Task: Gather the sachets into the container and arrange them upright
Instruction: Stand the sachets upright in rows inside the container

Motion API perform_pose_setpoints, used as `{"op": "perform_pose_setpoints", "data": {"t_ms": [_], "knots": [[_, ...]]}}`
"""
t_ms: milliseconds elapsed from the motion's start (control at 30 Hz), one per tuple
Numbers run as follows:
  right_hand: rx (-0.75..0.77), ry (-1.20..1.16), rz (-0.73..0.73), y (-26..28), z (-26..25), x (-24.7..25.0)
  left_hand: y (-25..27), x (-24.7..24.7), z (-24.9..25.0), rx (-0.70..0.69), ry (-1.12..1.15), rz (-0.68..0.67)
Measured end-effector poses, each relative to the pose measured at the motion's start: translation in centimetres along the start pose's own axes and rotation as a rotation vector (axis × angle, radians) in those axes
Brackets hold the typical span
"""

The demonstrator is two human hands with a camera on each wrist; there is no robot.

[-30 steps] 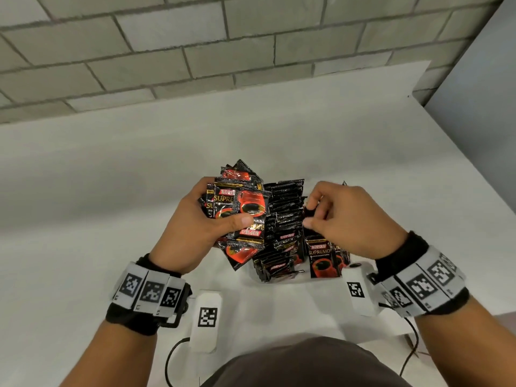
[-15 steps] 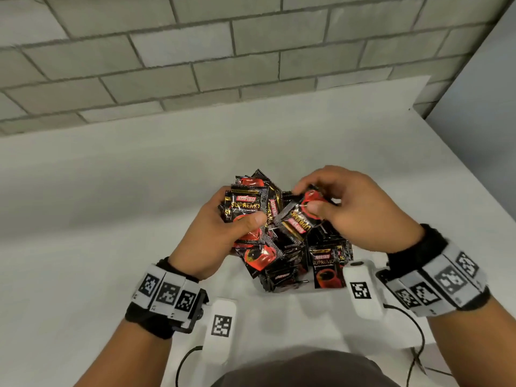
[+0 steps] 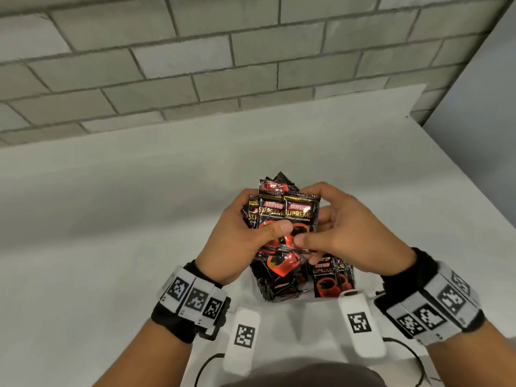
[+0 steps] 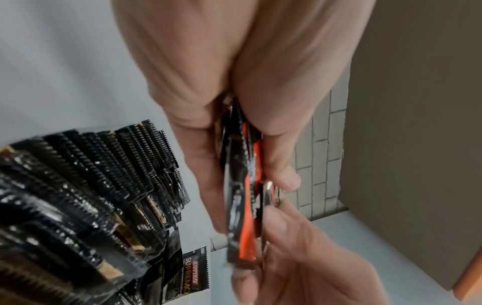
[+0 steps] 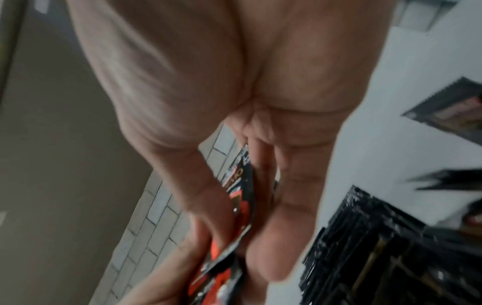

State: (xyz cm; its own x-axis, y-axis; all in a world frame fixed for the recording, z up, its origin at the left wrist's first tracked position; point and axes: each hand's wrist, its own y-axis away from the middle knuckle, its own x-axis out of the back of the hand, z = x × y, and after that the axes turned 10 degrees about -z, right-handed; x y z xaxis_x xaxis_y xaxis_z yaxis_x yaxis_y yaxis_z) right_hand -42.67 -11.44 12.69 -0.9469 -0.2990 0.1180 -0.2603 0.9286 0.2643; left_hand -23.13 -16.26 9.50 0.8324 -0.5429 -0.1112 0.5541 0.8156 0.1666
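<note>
My left hand (image 3: 251,233) grips a fanned bunch of black-and-red coffee sachets (image 3: 275,216), thumb across their fronts. My right hand (image 3: 329,227) pinches one sachet (image 3: 301,216) against the right side of that bunch, thumb in front and fingers behind. The left wrist view shows the bunch edge-on (image 4: 245,196) between both hands. Below the hands, more sachets (image 3: 282,280) stand packed upright in a container whose walls I cannot make out; their serrated tops (image 4: 109,165) line up in rows. The held sachet (image 5: 240,198) shows between my right thumb and fingers.
The white table (image 3: 111,219) runs back to a grey brick wall (image 3: 195,65), with a grey panel (image 3: 480,79) at the right. A loose sachet (image 5: 448,111) lies flat on the table. White marker tags (image 3: 243,333) hang from both wrists near the front edge.
My right hand lifted a sachet out of the packed stack and brought it left, upright, against the bunch in my left hand. Both hands rose a little above the container.
</note>
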Motion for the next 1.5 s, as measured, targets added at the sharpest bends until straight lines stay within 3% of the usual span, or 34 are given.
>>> {"op": "perform_pose_setpoints", "data": {"t_ms": [67, 133, 233, 400, 600, 867, 1133, 1233, 1367, 1500], "knots": [[0.013, 0.169, -0.028, 0.3, -0.2, 0.2, 0.1, 0.2, 0.1, 0.001, -0.004, 0.007], [0.066, 0.297, 0.046, 0.3, -0.4, 0.4, 0.2, 0.4, 0.2, 0.000, -0.027, 0.007], [0.085, 0.293, 0.134, 0.0, -0.7, 0.8, 0.3, 0.7, 0.4, -0.003, -0.098, 0.008], [-0.031, 0.377, 0.165, 0.2, -0.1, 2.9, 1.0, 2.7, 0.7, -0.029, -0.179, 0.110], [-0.158, 0.694, -0.021, 0.4, 1.5, 3.5, 2.1, 5.1, 0.6, -0.016, -0.152, 0.199], [-0.211, 0.752, -0.192, -1.9, 4.3, 0.4, 2.2, 4.9, 0.0, -0.007, -0.135, 0.161], [-0.232, 0.881, -0.263, -2.6, 3.9, 1.1, 2.2, 4.7, 0.0, -0.011, -0.115, 0.147], [-0.148, 0.813, -0.174, -2.4, 2.7, 1.8, 2.1, 4.4, 0.0, -0.008, -0.107, 0.119], [0.163, 0.671, 0.075, -1.9, -0.2, 0.9, 1.7, 3.5, -0.4, 0.017, -0.102, 0.024], [0.234, 0.637, 0.061, -2.0, -1.5, -0.2, 1.5, 2.8, -0.5, 0.041, -0.123, -0.066]]}}
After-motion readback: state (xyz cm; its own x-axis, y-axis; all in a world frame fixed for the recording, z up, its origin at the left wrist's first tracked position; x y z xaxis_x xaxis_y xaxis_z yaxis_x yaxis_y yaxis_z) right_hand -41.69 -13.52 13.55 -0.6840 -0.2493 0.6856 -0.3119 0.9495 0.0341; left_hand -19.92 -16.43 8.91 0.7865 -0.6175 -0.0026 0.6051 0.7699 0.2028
